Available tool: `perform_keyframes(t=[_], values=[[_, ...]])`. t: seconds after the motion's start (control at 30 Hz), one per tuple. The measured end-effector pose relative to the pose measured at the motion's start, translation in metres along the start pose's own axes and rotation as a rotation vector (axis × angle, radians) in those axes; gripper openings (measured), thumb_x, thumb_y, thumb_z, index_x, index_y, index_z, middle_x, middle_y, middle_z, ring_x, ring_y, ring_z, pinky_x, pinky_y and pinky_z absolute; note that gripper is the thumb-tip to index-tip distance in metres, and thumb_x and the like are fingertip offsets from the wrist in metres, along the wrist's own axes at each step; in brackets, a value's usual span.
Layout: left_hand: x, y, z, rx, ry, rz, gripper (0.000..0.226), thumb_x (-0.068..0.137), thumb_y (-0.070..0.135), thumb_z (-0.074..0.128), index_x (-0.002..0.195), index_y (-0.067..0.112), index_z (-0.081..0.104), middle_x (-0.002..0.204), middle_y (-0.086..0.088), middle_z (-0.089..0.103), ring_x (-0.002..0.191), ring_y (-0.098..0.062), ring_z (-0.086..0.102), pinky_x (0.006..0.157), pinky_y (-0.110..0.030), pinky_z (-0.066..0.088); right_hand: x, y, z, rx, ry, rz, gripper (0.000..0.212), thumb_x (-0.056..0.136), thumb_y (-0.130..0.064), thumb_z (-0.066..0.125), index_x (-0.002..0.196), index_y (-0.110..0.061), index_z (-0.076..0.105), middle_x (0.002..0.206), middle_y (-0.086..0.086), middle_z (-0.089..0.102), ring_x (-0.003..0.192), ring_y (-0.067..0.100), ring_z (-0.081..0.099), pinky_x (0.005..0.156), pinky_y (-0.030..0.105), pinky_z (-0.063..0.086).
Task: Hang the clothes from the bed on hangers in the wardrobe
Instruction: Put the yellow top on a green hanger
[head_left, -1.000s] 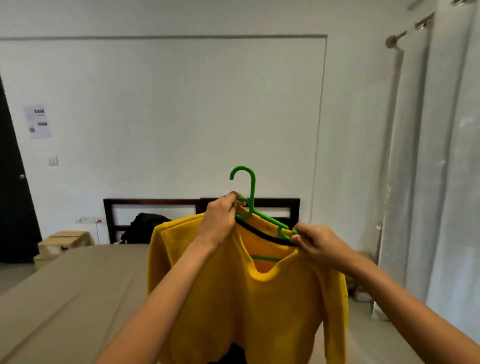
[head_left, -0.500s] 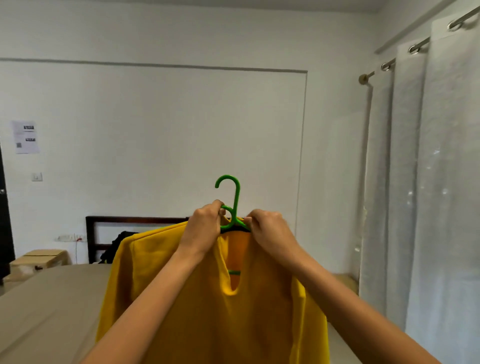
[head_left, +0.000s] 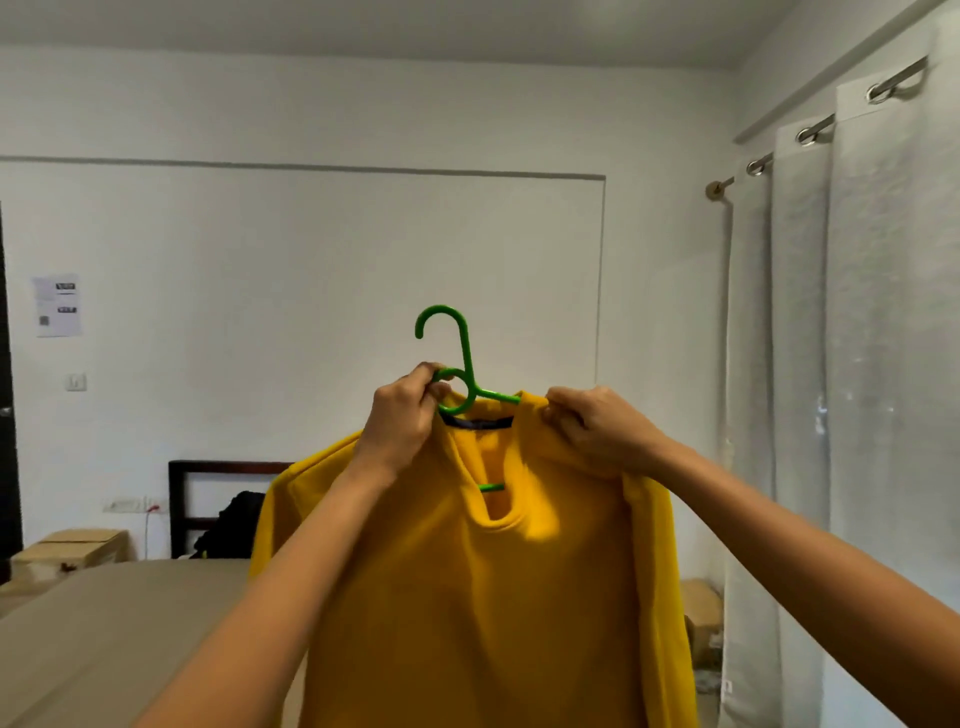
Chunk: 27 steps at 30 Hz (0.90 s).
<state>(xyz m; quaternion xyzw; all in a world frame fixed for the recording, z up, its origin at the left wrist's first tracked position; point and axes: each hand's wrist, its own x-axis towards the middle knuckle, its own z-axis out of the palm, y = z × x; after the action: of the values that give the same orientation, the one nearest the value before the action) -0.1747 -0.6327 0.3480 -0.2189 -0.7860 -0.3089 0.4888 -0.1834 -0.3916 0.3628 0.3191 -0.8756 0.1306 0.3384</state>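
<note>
While fingers (head_left: 434, 389) pinch the curved green hanger (head_left: 464, 358), soft yellow sweater (head_left: 467, 597) drapes.

From my feed, both arms are raised and stretched forward, bare forearms coming in from the bottom corners toward the middle. The left grip (head_left: 402, 421) shows me the back of the hand, fingers and thumb curled in a pinch on the small loop of the green hanger (head_left: 466, 353). The right grip (head_left: 592, 431) sits about level, knuckles up, fingers bunched round the shoulder fabric of the yellow sweater (head_left: 467, 597). Grips are near each other, not touching
</note>
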Motion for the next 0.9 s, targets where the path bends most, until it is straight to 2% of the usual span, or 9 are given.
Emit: perform_keyframes(t=[0.1, 0.2, 0.3, 0.47, 0.57, 0.63, 0.7, 0.8, 0.9], values=[[-0.003, -0.019, -0.011, 0.037, -0.108, 0.032, 0.02, 0.092, 0.011, 0.057, 0.11, 0.004, 0.062, 0.096, -0.011, 0.069, 0.091, -0.025, 0.065, 0.073, -0.012, 0.037, -0.006, 0.014, 0.004, -0.099, 0.228, 0.012, 0.032, 0.089, -0.033, 0.038, 0.086, -0.009, 0.059, 0.078, 0.018, 0.066, 0.072, 0.038, 0.061, 0.058, 0.038, 0.042], [-0.013, -0.04, -0.023, 0.026, -0.112, -0.053, 0.014, 0.094, 0.017, 0.055, 0.099, 0.013, 0.068, 0.084, -0.001, 0.069, 0.075, -0.014, 0.061, 0.064, -0.005, 0.037, -0.01, 0.027, 0.0, -0.182, 0.309, 0.084, 0.039, 0.086, -0.037, 0.035, 0.092, -0.009, 0.061, 0.085, 0.019, 0.068, 0.079, 0.04, 0.062, 0.058, 0.036, 0.037], [-0.015, -0.048, -0.034, -0.014, -0.202, -0.154, 0.02, 0.097, 0.024, 0.049, 0.102, 0.021, 0.068, 0.091, 0.004, 0.068, 0.08, -0.007, 0.058, 0.067, -0.005, 0.039, -0.01, 0.037, -0.003, -0.199, 0.33, 0.12, 0.034, 0.088, -0.035, 0.039, 0.091, -0.01, 0.063, 0.083, 0.018, 0.068, 0.076, 0.039, 0.062, 0.058, 0.032, 0.033], [-0.003, -0.042, -0.022, 0.096, -0.402, -0.037, 0.02, 0.097, 0.015, 0.049, 0.109, 0.011, 0.063, 0.095, -0.005, 0.065, 0.081, -0.012, 0.054, 0.068, -0.013, 0.037, -0.005, 0.041, -0.007, 0.11, 0.252, 0.19, 0.022, 0.086, -0.031, 0.047, 0.07, -0.017, 0.053, 0.06, 0.0, 0.05, 0.061, 0.023, 0.051, 0.057, 0.035, 0.039], [-0.005, -0.044, -0.017, 0.091, -0.331, 0.004, 0.015, 0.096, 0.01, 0.048, 0.098, 0.008, 0.063, 0.081, 0.0, 0.056, 0.071, -0.011, 0.049, 0.064, -0.008, 0.035, 0.006, 0.038, -0.029, 0.559, 0.075, 0.403, 0.024, 0.093, -0.025, 0.053, 0.077, -0.011, 0.065, 0.072, 0.003, 0.063, 0.069, 0.016, 0.057, 0.065, 0.029, 0.047], [-0.007, -0.046, -0.017, 0.08, -0.304, 0.041, 0.013, 0.096, 0.008, 0.05, 0.097, 0.007, 0.063, 0.08, 0.001, 0.054, 0.072, -0.014, 0.049, 0.065, -0.009, 0.037, 0.014, 0.041, -0.046, 0.642, -0.133, 0.578, 0.021, 0.096, -0.019, 0.052, 0.09, -0.011, 0.07, 0.086, 0.005, 0.071, 0.08, 0.02, 0.065, 0.072, 0.031, 0.053], [-0.007, -0.046, -0.015, 0.072, -0.267, 0.074, 0.014, 0.095, 0.009, 0.05, 0.097, 0.006, 0.063, 0.083, -0.004, 0.059, 0.075, -0.017, 0.053, 0.066, -0.015, 0.039, 0.02, 0.043, -0.049, 0.57, -0.18, 0.702, 0.02, 0.095, -0.018, 0.054, 0.095, -0.006, 0.07, 0.092, 0.01, 0.07, 0.083, 0.023, 0.064, 0.071, 0.031, 0.053], [-0.001, -0.048, -0.015, 0.111, -0.174, 0.086, 0.019, 0.09, 0.015, 0.047, 0.095, 0.006, 0.063, 0.084, -0.009, 0.061, 0.077, -0.023, 0.057, 0.07, -0.032, 0.045, 0.025, 0.044, -0.03, 0.161, -0.066, 0.597, 0.024, 0.093, -0.026, 0.058, 0.101, -0.007, 0.069, 0.097, 0.011, 0.068, 0.084, 0.02, 0.057, 0.071, 0.026, 0.043], [0.001, -0.054, -0.023, 0.182, -0.089, 0.057, 0.014, 0.091, 0.011, 0.049, 0.095, 0.007, 0.062, 0.087, -0.012, 0.062, 0.079, -0.032, 0.059, 0.069, -0.04, 0.047, 0.003, 0.04, -0.019, 0.141, 0.317, 0.317, 0.022, 0.088, -0.028, 0.065, 0.097, -0.007, 0.066, 0.089, 0.008, 0.065, 0.08, 0.021, 0.06, 0.068, 0.027, 0.043]])
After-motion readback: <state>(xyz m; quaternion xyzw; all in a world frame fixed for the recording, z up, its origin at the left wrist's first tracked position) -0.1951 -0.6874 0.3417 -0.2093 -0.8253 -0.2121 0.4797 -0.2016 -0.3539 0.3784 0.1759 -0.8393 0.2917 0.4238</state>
